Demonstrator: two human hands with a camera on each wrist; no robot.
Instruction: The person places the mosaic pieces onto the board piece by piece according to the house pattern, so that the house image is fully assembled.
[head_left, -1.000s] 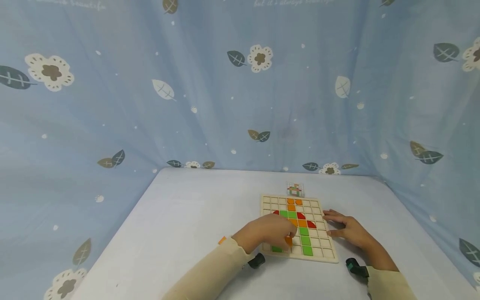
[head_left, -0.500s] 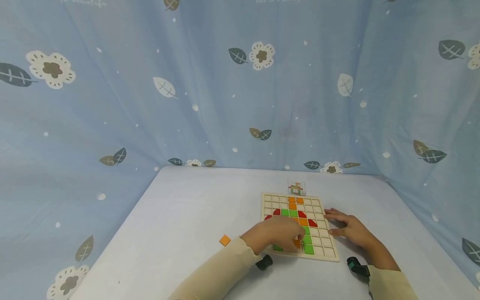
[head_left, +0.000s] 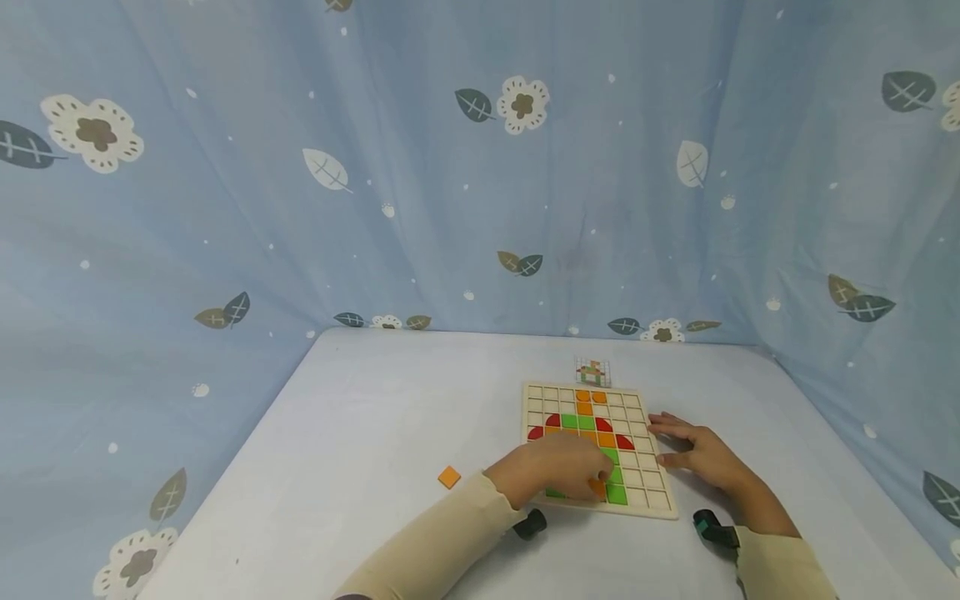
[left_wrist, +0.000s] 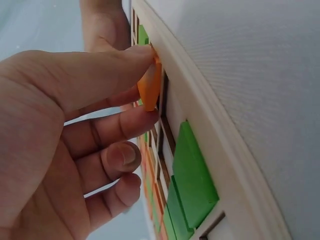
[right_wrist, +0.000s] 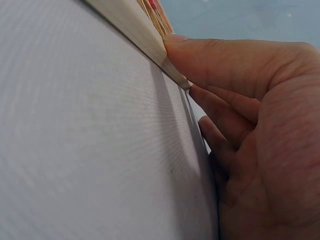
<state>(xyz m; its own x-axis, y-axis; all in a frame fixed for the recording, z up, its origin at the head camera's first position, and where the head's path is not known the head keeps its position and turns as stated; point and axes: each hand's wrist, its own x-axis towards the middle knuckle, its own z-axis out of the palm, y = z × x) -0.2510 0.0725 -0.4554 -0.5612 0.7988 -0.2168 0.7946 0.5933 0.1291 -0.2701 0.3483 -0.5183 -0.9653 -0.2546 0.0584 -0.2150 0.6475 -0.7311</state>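
A wooden grid board [head_left: 635, 482] lies on the table, with green, orange and red tiles set in several of its cells. Over its near part, my left hand [head_left: 562, 467] pinches an orange tile [left_wrist: 150, 87] between thumb and finger. In the left wrist view that tile stands tilted against the cells near the rim, with a green tile [left_wrist: 192, 175] seated close by. My right hand [head_left: 701, 457] rests at the board's right side, its thumb and fingertips touching the edge. The left hand hides some of the middle cells.
One loose orange tile [head_left: 449, 477] lies on the white table [head_left: 375, 417] left of the board. Behind the board is a small pattern card [head_left: 592, 372]. A blue printed curtain [head_left: 420, 167] encloses the table's back and sides.
My left hand has moved a little right across the board with the orange tile, then nearly stopped. The right hand keeps its place at the edge.
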